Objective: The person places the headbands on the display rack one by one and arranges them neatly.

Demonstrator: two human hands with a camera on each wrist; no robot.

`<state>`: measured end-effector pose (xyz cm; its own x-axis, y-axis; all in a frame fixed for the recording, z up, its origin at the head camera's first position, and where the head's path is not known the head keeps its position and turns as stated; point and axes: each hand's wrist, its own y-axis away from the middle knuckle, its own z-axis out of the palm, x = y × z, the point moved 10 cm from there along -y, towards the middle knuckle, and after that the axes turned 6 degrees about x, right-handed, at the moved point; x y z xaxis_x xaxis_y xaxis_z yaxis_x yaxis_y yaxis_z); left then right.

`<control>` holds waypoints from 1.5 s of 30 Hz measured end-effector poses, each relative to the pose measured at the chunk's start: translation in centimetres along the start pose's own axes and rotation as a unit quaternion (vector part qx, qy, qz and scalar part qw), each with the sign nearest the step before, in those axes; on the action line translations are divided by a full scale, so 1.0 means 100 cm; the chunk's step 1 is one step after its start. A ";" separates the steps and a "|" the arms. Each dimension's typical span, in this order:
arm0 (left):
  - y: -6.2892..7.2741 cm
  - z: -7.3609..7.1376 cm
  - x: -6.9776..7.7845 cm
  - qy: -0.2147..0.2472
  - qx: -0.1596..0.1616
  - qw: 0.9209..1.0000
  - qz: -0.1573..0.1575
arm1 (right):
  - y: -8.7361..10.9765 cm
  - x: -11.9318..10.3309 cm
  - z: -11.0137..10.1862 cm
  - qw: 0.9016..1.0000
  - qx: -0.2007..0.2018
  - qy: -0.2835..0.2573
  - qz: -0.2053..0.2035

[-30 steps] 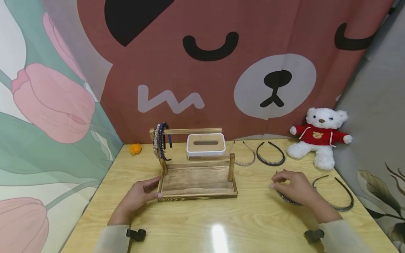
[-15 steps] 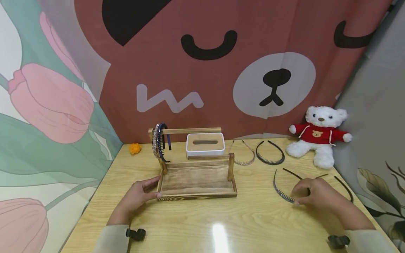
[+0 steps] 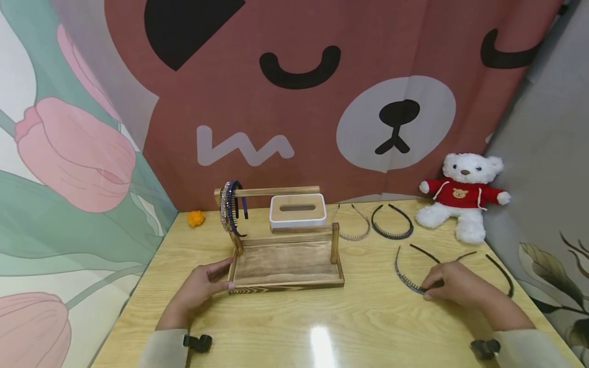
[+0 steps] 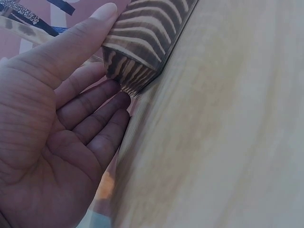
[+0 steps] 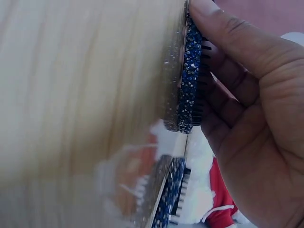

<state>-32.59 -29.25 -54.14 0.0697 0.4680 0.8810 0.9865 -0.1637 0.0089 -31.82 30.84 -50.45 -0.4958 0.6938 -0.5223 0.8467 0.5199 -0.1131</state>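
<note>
My left hand [image 3: 198,289] holds the left front corner of a wooden rack [image 3: 287,289] standing on the table. In the left wrist view the thumb lies on the dark-striped corner [image 4: 142,33], with the fingertips against its other side. A silvery headband [image 3: 224,207] and a dark blue one [image 3: 235,225] hang at the left end of the rack's upper bar. At the right, my right hand [image 3: 460,289] pinches the toothed front of a blue-glitter headband [image 3: 405,280] lying on the table. The right wrist view shows its sparkling band [image 5: 190,71] between thumb and fingers.
Another toothed headband [image 3: 501,273] lies just right of my right hand, partly hidden. Farther back are a thin pinkish headband [image 3: 368,227] and a black one [image 3: 393,236]. A tissue box [image 3: 297,209] stands behind the rack, a white teddy bear [image 3: 469,202] at right, an orange puff [image 3: 196,219] at left.
My right hand has moved right and toward me along the near headband, then come slightly back left, and now pinches its front. My left hand stays at the rack's corner.
</note>
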 end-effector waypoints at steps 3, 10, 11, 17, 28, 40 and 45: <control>0.001 0.000 0.000 0.001 0.001 1.000 0.001 | -0.004 -0.008 0.006 1.000 -0.005 -0.014 -0.010; 0.000 -0.001 -0.002 -0.007 0.008 1.000 -0.003 | -0.016 -0.034 0.024 0.998 -0.011 -0.054 -0.044; 0.000 -0.001 -0.002 -0.007 0.009 1.000 -0.003 | -0.019 -0.038 0.026 0.997 -0.012 -0.057 -0.050; 0.000 0.000 -0.002 0.007 0.008 1.000 -0.008 | -0.034 -0.057 0.039 0.995 -0.024 -0.066 -0.063; 0.001 0.001 -0.001 -0.007 0.006 1.000 0.000 | -0.039 -0.067 0.036 0.996 -0.005 -0.039 -0.083; 0.001 -0.001 0.002 -0.003 0.007 1.000 -0.004 | -0.032 -0.073 0.034 0.996 -0.011 -0.023 -0.082; 0.001 0.001 0.002 0.005 0.005 1.000 -0.010 | -0.035 -0.071 0.025 0.998 0.031 -0.056 -0.027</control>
<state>-32.48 -29.08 -54.06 0.0485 0.4620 0.8856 0.9890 -0.1460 0.0220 -30.74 22.88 -48.44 -0.5185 0.6037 -0.6056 0.8318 0.5202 -0.1936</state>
